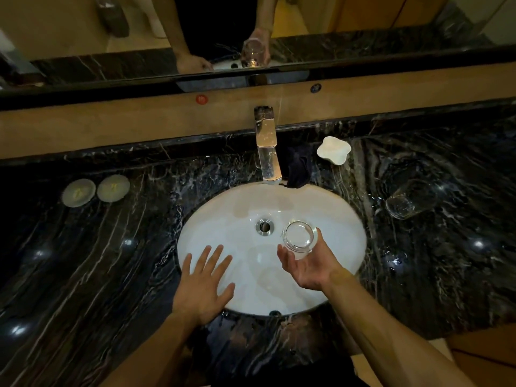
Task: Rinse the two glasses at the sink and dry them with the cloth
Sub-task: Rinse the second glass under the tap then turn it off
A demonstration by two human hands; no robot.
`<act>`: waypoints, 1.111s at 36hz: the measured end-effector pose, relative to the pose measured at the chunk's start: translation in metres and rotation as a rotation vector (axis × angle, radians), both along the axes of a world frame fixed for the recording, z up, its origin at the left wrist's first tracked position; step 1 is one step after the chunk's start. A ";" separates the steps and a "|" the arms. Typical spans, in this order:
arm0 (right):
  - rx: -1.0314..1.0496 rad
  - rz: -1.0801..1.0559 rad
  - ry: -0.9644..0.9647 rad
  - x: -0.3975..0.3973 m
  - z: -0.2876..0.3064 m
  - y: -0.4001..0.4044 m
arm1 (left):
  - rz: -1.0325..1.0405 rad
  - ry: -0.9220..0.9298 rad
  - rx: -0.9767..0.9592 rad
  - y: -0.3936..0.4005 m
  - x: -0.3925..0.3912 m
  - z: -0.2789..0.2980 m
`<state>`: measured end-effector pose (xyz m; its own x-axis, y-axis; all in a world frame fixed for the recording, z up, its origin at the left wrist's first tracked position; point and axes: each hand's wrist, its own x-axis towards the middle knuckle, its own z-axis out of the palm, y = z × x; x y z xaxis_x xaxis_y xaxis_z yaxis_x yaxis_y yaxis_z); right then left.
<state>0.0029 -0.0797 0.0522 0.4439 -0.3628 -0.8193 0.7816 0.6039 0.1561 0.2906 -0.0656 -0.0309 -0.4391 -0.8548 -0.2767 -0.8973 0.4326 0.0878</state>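
Nearest us, our left hand (205, 286) lies flat at about 7 o'clock on the sink (346, 219) rim, fingers (215, 259) spread and holding nothing. Further left, at 9 o'clock on the dark marble tabletop (83, 275), sit two round coasters (95, 190), out of the way of this step.

Moving rightward, the tap (268, 148) stands at 12 o'clock with no water that we can make out, and the dark cloth (298, 169) is bunched just beside it, at the sink's far edge. Our right hand (310, 263) is over the basin at about 4 o'clock of the drain (264, 227), cradling one glass (298, 236), mouth up, with fingers loosely curled beneath and around its base rather than clamped tight.

That loose hold is our main worry: once wet, the glass could slide out and strike the hard basin. The cloth so near the spout could get soaked, or drop in, and then dry poorly.

Far right, at 3 o'clock, the second glass (410, 198) stands on the tabletop past a white dish (333, 150). It is hard to see against the stone, so a reaching arm could knock it.
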 end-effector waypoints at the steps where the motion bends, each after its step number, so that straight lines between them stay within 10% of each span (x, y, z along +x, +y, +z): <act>1: 0.001 0.004 0.003 -0.001 -0.001 0.001 | 0.002 0.016 -0.004 0.000 0.000 0.000; 11: 0.057 -0.040 0.067 -0.014 0.003 0.011 | 0.007 0.054 0.019 0.001 0.001 0.003; 26: -0.458 0.603 1.568 -0.131 0.027 0.041 | -0.313 0.239 0.023 -0.004 -0.126 0.023; 40: -0.494 0.513 1.975 -0.304 0.021 0.089 | -0.610 0.303 0.073 0.017 -0.362 0.039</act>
